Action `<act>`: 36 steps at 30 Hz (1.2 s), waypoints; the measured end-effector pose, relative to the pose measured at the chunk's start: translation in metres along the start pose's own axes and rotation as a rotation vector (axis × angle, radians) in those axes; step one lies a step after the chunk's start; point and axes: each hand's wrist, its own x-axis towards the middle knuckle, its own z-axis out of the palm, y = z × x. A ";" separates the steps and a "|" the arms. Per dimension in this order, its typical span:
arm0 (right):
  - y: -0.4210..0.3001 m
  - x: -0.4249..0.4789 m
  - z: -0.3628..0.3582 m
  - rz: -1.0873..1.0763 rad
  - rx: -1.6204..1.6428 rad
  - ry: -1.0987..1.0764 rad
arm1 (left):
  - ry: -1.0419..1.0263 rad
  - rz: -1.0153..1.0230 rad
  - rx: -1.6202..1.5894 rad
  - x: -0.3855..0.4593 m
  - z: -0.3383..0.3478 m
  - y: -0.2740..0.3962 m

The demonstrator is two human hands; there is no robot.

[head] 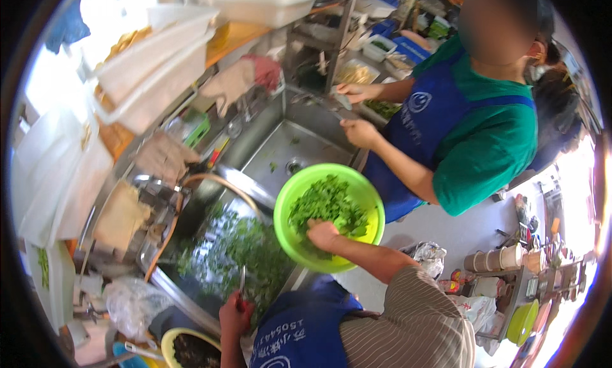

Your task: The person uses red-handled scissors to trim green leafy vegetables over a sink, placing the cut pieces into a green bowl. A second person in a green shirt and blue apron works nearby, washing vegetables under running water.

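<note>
My left hand [233,314] is closed around a red-handled cutting tool [243,279]. Its narrow metal blade points up over the near sink basin; whether it is scissors or a knife is unclear. Beneath it, loose leafy greens [229,253] float in the water. My right hand [322,235] reaches into a bright green plastic basin [283,210], its fingers among a heap of leafy greens [330,196]. The leaves hide my fingertips, so a grip cannot be made out. The basin rests at the sink's right edge, partly over the divider.
A co-worker in a blue apron [406,119] stands at the far sink basin [296,143], hands raised over its edge. A brown hose [177,220] bends into the near basin. White plastic tubs [158,71] line the left ledge. A yellow bowl with dark contents [167,344] stands lower left.
</note>
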 end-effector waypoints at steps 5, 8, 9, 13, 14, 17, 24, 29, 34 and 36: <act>0.022 -0.004 -0.030 0.078 -0.005 0.063 | -0.052 -0.024 -0.038 0.012 -0.002 0.006; 0.035 -0.007 -0.054 0.182 0.111 0.127 | -0.042 -0.020 -0.067 0.013 0.000 0.003; 0.039 -0.011 -0.061 0.221 0.165 0.147 | -0.036 -0.024 -0.088 0.012 0.002 0.000; 0.053 -0.029 -0.110 0.351 0.307 0.101 | -0.037 0.012 -0.116 0.012 0.007 -0.012; 0.058 -0.034 -0.115 0.373 0.434 0.216 | -0.035 0.030 -0.123 0.012 0.006 -0.009; 0.083 -0.044 -0.112 0.431 0.762 0.313 | -0.060 0.052 -0.197 0.013 0.006 0.003; 0.085 -0.051 -0.105 0.531 1.490 0.304 | -0.091 0.076 -0.165 0.010 0.002 0.015; 0.085 -0.049 -0.092 0.638 1.852 0.236 | -0.181 0.091 -0.286 0.012 -0.004 0.033; 0.066 -0.052 -0.108 0.520 2.205 0.279 | -0.390 -0.016 -0.493 0.009 -0.030 0.072; 0.062 -0.048 -0.115 0.485 2.281 0.273 | -0.448 0.023 -0.540 0.011 -0.031 0.076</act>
